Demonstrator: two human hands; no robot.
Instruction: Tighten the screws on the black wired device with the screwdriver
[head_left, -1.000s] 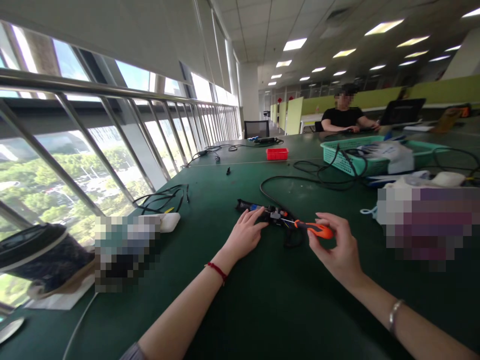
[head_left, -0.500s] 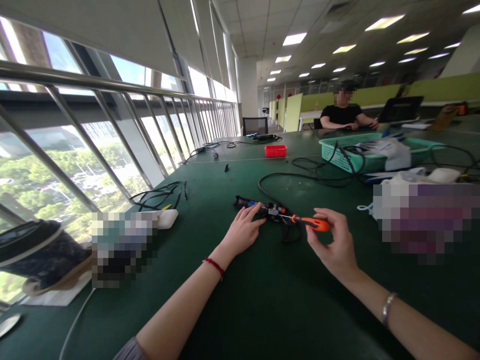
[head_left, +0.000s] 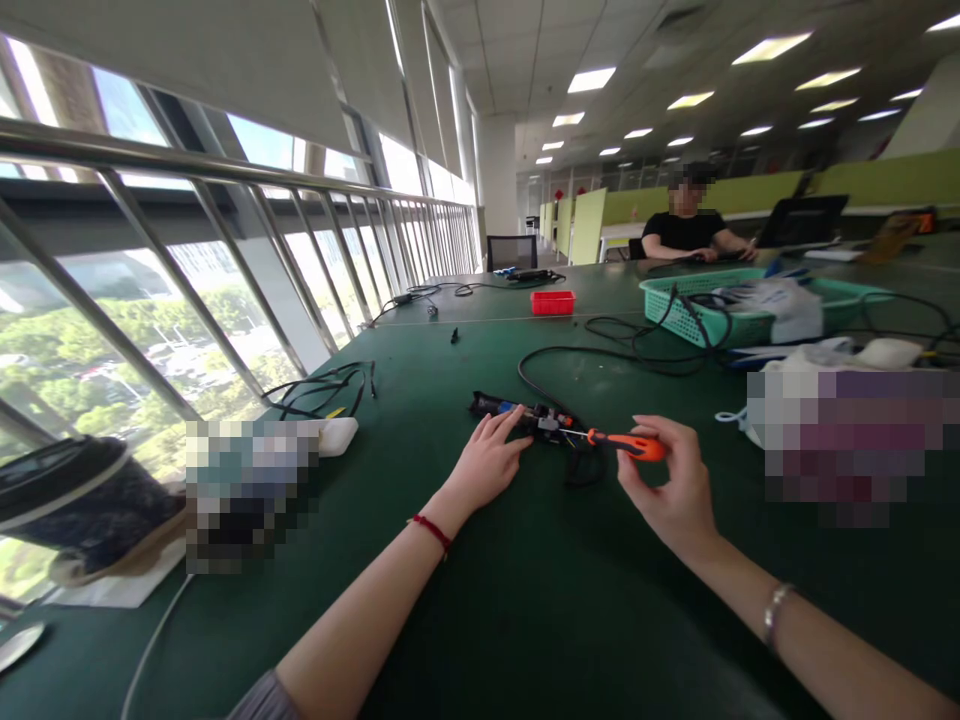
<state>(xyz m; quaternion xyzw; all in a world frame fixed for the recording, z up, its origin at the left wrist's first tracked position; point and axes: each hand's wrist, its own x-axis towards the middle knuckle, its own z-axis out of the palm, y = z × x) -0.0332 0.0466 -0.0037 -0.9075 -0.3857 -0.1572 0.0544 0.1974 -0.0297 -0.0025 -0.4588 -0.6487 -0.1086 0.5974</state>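
An opened black corded power tool [head_left: 551, 425] lies on the green table, its inner parts bare: blue, grey and orange pieces and a bit of yellow. Its exact kind is hard to make out. My left hand [head_left: 489, 458] steadies its left part, fingers across the top and thumb at the near side. In my right hand [head_left: 675, 485] an orange-and-black screwdriver [head_left: 630, 444] is pinched at the handle, between thumb and fingers. The shaft points left, with its tip at the tool's inner parts near the grey piece. Whether the tip sits on a screw is too small to tell.
A black cable [head_left: 540, 355] runs from the tool toward a green basket [head_left: 679, 318]. Farther back stands a red box [head_left: 553, 303]. Bags and blurred items lie at right; black cords [head_left: 322, 390] and a dark cup-like container [head_left: 67, 505] at left. Another person [head_left: 686, 225] sits across.
The view tilts and shifts slightly. My left hand stays on the tool, and my right hand keeps the screwdriver at almost the same spot, with only small finger movement.
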